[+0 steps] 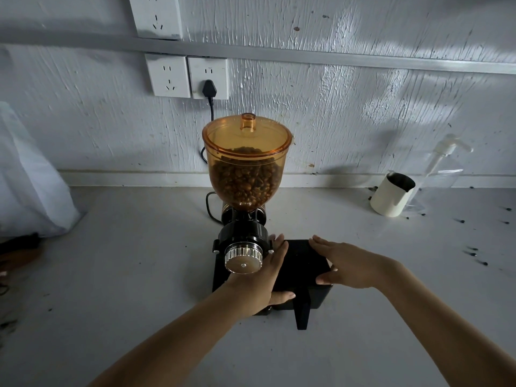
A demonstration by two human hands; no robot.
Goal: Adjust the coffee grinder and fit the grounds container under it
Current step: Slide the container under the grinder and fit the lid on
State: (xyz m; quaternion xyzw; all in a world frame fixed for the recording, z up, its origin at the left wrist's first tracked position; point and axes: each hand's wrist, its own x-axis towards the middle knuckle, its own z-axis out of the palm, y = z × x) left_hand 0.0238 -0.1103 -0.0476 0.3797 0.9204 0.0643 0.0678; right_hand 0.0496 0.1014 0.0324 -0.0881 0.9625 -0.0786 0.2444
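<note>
The black grounds container (300, 270) sits on the desk (139, 261) just right of the coffee grinder (243, 241), not yet under it. Left hand (262, 277) and right hand (349, 268) each grip a side, fingers flat; slide it in level and square.

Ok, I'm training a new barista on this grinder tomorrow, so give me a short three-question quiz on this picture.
1. True or false: the hopper holds coffee beans.
2. What do the left hand and right hand hold between them?
3. The white cup stands: A) left of the grinder; B) right of it; C) under it.

Key: 1. True. 2. The black grounds container, beside the grinder's base. 3. B.
</note>
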